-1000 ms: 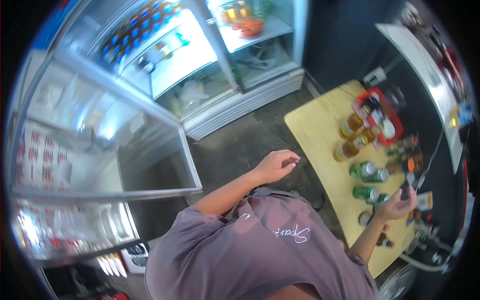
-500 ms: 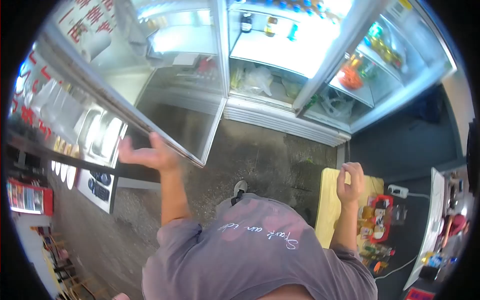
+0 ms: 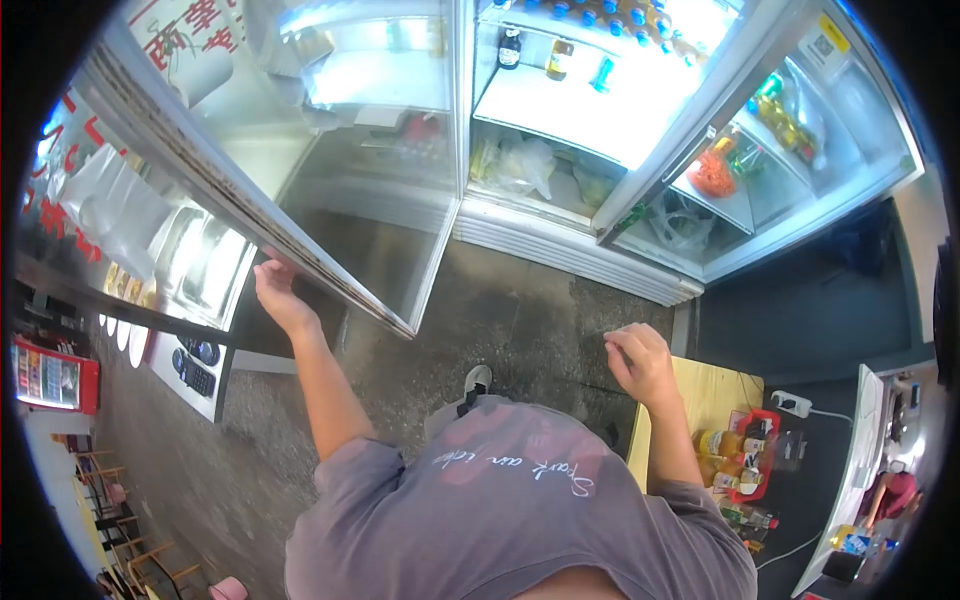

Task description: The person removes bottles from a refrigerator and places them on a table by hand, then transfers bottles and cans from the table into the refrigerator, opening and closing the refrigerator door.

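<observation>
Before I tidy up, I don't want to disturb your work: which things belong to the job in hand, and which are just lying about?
Seemingly in the job:
glass door, open, left hand at its edge
fridge

Apparently just lying about:
bottles on the table
red basket near them
white power strip

The fridge (image 3: 575,258) fills the upper right, its door (image 3: 365,215) the upper left. Bottles (image 3: 724,443) are on the worktop (image 3: 715,385), lower right.
</observation>
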Tool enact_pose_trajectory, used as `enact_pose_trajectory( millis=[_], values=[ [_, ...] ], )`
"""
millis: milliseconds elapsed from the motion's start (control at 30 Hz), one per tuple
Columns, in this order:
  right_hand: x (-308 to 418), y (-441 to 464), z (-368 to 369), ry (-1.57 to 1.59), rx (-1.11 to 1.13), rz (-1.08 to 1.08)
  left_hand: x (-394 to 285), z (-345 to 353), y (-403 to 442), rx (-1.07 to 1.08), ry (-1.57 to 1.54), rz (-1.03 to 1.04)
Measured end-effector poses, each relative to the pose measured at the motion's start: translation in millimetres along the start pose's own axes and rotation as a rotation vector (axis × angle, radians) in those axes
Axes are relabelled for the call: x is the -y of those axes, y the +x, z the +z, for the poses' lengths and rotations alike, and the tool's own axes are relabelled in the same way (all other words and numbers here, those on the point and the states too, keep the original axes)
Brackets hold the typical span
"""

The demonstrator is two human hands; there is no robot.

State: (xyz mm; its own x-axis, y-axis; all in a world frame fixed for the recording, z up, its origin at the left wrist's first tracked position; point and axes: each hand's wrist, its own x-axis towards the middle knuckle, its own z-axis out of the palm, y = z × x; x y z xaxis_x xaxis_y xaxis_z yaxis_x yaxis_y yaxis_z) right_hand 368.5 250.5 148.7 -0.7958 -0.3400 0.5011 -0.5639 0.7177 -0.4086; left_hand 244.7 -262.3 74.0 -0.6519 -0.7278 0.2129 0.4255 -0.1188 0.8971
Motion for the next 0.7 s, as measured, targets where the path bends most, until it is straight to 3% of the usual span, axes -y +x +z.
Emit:
enact_pose_trajectory(
  millis=[267,500,700],
  values=[
    [-1.4,-27.5,3.1,0.04,0.124,0.11,-10.0,38.5,-43.0,0.379,0.165,-0.049],
    [7.8,-12.6,-3.4,0.015,0.146,0.104,-18.8,109.8,-113.7,0.806,0.084,-0.017],
    [8.6,-11.0,-10.3,-0.007,0.119,0.125,-16.7,164.1,-166.4,1.041,0.01,-0.012]
  ],
)
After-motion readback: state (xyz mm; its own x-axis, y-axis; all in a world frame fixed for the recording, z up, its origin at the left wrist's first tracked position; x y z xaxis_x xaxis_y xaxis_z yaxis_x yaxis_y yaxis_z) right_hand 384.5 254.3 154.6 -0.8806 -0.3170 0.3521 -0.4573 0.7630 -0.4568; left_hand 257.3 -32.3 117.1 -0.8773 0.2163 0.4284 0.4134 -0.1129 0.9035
